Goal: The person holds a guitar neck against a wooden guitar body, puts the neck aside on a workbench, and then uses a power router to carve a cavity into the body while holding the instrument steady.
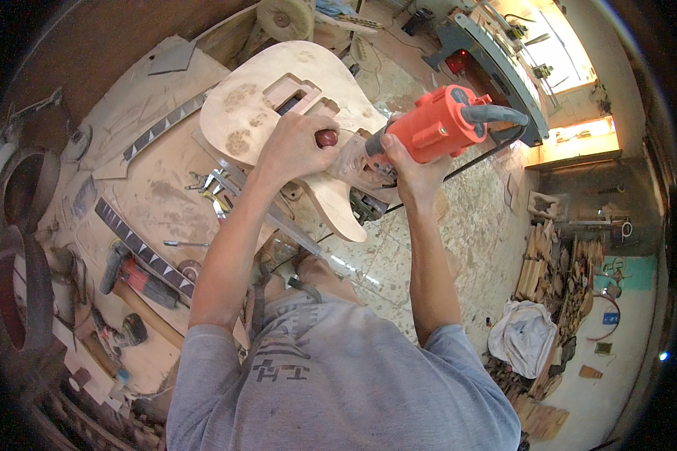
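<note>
Cropped grey shirt, left fingers clamped on knob, right fingers round router, guitar body partly hidden

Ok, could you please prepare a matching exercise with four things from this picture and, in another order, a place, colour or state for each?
Things:
1. Power tool
2. Guitar body
3. Round knob
4. Crumpled bundle

Descriptions:
A. White, beside wood pieces at the right
B. Reddish-brown, in the grip of the left hand
C. Orange-red, held by the right hand
D. Pale, with cut-out recesses

Right pairs: 1-C, 2-D, 3-B, 4-A.
</note>
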`<control>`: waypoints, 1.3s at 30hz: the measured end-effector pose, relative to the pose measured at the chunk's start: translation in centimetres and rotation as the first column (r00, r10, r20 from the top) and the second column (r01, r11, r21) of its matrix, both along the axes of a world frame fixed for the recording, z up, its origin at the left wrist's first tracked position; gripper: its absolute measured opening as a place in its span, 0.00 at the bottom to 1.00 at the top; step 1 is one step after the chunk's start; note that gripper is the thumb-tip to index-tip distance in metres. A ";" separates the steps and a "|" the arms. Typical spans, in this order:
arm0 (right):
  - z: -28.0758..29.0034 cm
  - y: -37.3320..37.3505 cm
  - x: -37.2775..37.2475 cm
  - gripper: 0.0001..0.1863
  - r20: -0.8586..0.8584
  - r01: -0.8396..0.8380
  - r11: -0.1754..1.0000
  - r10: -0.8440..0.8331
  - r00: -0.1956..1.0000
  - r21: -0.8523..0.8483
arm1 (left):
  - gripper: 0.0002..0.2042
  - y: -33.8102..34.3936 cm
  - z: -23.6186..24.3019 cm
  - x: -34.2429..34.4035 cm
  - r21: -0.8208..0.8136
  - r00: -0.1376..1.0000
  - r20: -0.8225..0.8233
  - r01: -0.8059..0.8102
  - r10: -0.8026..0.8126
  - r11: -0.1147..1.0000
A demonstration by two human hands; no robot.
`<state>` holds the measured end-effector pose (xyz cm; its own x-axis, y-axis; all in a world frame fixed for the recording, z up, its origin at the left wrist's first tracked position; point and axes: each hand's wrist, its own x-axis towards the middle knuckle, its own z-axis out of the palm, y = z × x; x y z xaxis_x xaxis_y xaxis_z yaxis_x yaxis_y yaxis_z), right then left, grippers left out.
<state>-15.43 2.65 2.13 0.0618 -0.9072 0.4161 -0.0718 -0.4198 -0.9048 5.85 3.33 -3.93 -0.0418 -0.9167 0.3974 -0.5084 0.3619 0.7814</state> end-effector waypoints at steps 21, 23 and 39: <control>0.2 0.9 0.4 0.44 -0.032 0.005 0.999 -0.006 0.999 -0.036 | 0.10 0.6 0.7 0.0 0.039 1.000 -0.013 0.003 -0.002 0.999; 0.3 1.0 0.6 0.44 -0.021 -0.008 0.999 0.007 1.000 -0.033 | 0.10 0.7 0.6 0.1 0.020 1.000 0.000 0.000 0.000 1.000; 0.3 0.7 0.3 0.43 -0.022 -0.016 0.999 0.015 1.000 -0.031 | 0.11 0.0 -0.7 0.1 -0.006 0.999 -0.038 0.025 -0.025 1.000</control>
<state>-15.14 3.38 2.41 0.0851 -0.8925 0.4429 -0.0844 -0.4493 -0.8894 5.95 3.32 -4.68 -0.0493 -0.9135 0.4039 -0.4687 0.3782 0.7983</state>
